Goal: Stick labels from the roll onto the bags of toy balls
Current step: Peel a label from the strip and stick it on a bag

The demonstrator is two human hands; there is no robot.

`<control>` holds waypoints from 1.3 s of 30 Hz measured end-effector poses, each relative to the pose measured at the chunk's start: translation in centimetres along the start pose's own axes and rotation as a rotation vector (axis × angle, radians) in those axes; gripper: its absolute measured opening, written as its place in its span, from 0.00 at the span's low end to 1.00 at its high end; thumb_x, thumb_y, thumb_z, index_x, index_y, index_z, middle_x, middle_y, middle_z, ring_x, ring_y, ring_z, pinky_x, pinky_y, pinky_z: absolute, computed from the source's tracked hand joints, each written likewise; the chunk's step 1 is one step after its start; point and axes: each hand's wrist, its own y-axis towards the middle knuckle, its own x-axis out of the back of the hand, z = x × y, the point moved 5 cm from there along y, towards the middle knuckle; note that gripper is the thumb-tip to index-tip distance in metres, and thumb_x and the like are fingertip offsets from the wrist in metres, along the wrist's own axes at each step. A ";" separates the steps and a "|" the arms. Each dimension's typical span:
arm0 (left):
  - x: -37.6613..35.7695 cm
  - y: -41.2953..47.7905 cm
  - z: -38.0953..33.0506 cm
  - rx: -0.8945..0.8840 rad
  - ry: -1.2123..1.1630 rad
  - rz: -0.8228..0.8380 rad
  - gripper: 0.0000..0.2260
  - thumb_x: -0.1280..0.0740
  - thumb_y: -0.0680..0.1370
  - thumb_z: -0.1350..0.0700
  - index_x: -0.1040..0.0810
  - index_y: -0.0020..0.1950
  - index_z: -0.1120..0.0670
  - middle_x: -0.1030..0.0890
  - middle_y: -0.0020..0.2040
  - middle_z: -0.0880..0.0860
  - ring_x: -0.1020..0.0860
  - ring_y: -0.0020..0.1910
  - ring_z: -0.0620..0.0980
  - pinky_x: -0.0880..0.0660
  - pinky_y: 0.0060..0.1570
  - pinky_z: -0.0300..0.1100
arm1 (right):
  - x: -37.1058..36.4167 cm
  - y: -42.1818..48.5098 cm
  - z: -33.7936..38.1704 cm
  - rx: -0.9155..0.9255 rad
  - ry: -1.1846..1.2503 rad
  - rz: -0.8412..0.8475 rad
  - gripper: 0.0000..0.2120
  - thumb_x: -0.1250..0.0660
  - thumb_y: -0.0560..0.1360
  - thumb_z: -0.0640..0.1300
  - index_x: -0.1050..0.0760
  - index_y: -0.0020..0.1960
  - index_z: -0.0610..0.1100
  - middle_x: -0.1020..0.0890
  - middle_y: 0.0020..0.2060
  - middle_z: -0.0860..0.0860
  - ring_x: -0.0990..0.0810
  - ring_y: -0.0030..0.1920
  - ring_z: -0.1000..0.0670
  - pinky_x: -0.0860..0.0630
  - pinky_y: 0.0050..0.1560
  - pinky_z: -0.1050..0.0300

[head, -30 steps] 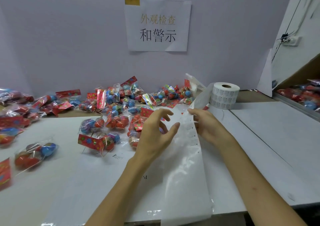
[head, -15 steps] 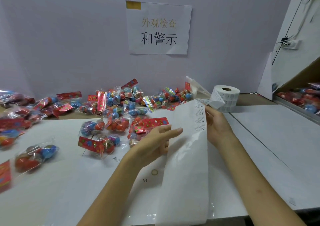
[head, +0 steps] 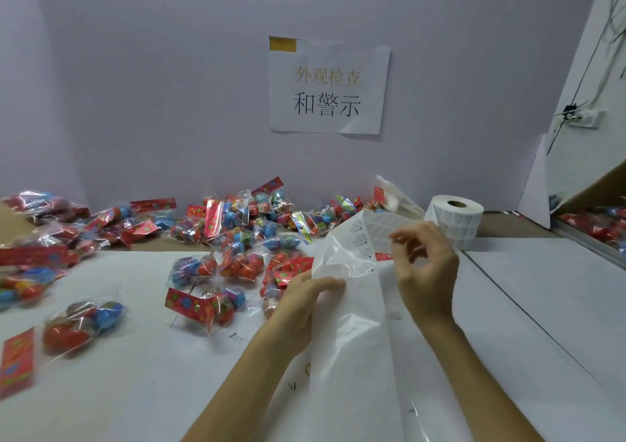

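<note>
White paper strip: a long glossy backing strip (head: 352,333) runs from the label roll (head: 455,219) down the counter (head: 542,306) toward its near edge. Its upper part is lifted and bent between the left hand (head: 301,306) and the right hand (head: 427,272).
Labels: a column of small printed labels (head: 363,249) sits along the lifted part of the backing strip. Beside them, toward the label roll, the strip shows a grid of bare label outlines.
Left hand: it grips the strip's left edge, fingers (head: 327,284) curled over onto its face.
Right hand: it is raised at the strip's right side, just in front of the label roll. Its fingers are curled, thumb and forefinger close together. The fingertips are blurred, so I cannot tell whether they pinch a label, the strip or nothing.
Label roll: white, lying on the counter with its core hole up, near the wall (head: 152,86).
Bags of toy balls: clear bags of toy balls (head: 216,267) with red header cards lie heaped across the left and middle of the counter, back to the wall. The nearest are just left of the left hand.
Sign: a paper sign (head: 328,86) with printed characters hangs on the lilac wall above the heap.
</note>
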 end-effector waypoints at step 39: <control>1.0 1.1 -0.3 -0.249 0.170 -0.205 0.18 0.33 0.79 0.68 0.21 0.67 0.55 0.15 0.57 0.56 0.16 0.55 0.58 0.18 0.57 0.56 | -3.8 -2.2 -2.1 -0.132 -0.119 0.469 0.08 0.22 0.71 0.42 0.19 0.36 0.48 0.18 0.34 0.58 0.20 0.36 0.53 0.30 0.38 0.68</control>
